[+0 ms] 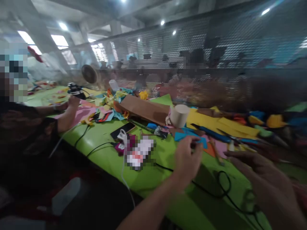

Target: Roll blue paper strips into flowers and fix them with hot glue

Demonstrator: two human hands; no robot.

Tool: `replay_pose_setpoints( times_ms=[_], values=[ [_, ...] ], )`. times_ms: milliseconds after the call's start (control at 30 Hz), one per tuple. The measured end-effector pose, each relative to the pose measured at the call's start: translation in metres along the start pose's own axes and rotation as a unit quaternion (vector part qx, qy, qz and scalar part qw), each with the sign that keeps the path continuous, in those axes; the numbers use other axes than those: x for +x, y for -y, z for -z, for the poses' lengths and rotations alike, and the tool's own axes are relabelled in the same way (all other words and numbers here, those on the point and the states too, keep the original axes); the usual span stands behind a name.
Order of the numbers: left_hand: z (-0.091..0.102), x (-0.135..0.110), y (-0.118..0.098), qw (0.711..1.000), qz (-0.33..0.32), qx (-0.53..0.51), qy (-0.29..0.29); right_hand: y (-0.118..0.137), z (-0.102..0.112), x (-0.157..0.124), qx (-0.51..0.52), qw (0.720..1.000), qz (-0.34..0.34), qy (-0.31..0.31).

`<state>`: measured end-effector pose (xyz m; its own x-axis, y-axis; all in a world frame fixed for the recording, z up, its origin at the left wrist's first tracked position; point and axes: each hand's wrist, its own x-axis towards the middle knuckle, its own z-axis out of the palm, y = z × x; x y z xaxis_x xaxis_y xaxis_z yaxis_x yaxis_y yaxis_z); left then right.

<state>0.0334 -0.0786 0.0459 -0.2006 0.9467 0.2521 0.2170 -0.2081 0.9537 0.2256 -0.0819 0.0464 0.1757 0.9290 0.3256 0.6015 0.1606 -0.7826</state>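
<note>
My left hand [188,158] is above the green table, its thumb and fingers curled together in a pinch. Whatever is between those fingertips, if anything, is too small and blurred to make out. Just behind it lies a piece of blue sheet material [181,136]. My right hand [262,175] is at the lower right, fingers stretched out, with nothing visible in it. A black cable [224,191] loops across the table between my two hands. Orange and pink scraps [220,147] lie near the right fingertips.
The green table [100,137] carries a dark phone [123,131], a blurred-out phone-like item [141,152], a white cable [124,172], a pale roll [179,115], a brown sheet [145,108] and yellow strips [216,123]. Another person's hands [72,103] work at left. Mesh netting [148,60] stands behind.
</note>
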Motion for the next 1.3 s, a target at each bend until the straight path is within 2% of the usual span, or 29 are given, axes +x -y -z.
replay_pose_setpoints(
  times_ms=[67, 133, 233, 333, 533, 667, 733, 800, 933, 1000, 1100, 1300],
  values=[
    [0.008, 0.014, -0.002, 0.998, -0.019, 0.065, 0.013, 0.006, -0.001, 0.001, 0.031, 0.999, -0.03, 0.025],
    [0.014, 0.028, 0.0, 0.987, -0.017, 0.157, 0.016, 0.01, -0.002, 0.0, 0.063, 0.997, -0.023, 0.03],
    [0.016, 0.041, 0.011, 0.948, 0.002, 0.316, 0.04, 0.01, -0.002, -0.003, 0.103, 0.994, -0.001, 0.038],
    [0.013, 0.042, 0.026, 0.906, 0.016, 0.42, 0.054, 0.007, -0.002, -0.004, 0.132, 0.991, 0.002, 0.033],
    [0.005, 0.032, 0.037, 0.862, 0.014, 0.495, 0.11, 0.008, -0.002, -0.004, 0.12, 0.992, 0.006, 0.036],
    [0.005, 0.031, 0.039, 0.852, 0.014, 0.509, 0.121, 0.01, -0.002, -0.006, 0.119, 0.992, 0.008, 0.033],
    [0.008, 0.032, 0.039, 0.863, 0.017, 0.49, 0.124, 0.011, -0.001, -0.006, 0.124, 0.992, 0.007, 0.028],
    [0.012, 0.032, 0.04, 0.892, 0.022, 0.434, 0.123, 0.012, 0.0, -0.006, 0.138, 0.99, 0.009, 0.021],
    [0.012, 0.032, 0.043, 0.966, 0.029, 0.226, 0.125, 0.009, -0.001, -0.006, 0.188, 0.982, 0.005, 0.021],
    [0.007, 0.032, 0.044, 0.983, 0.032, 0.118, 0.136, 0.006, -0.003, -0.005, 0.219, 0.975, -0.009, 0.023],
    [-0.001, 0.03, 0.042, 0.987, 0.053, 0.008, 0.152, 0.004, -0.004, -0.005, 0.264, 0.964, -0.028, 0.02],
    [-0.008, 0.026, 0.038, 0.969, 0.091, -0.093, 0.21, 0.011, -0.003, -0.005, 0.302, 0.952, -0.054, 0.018]
  ],
)
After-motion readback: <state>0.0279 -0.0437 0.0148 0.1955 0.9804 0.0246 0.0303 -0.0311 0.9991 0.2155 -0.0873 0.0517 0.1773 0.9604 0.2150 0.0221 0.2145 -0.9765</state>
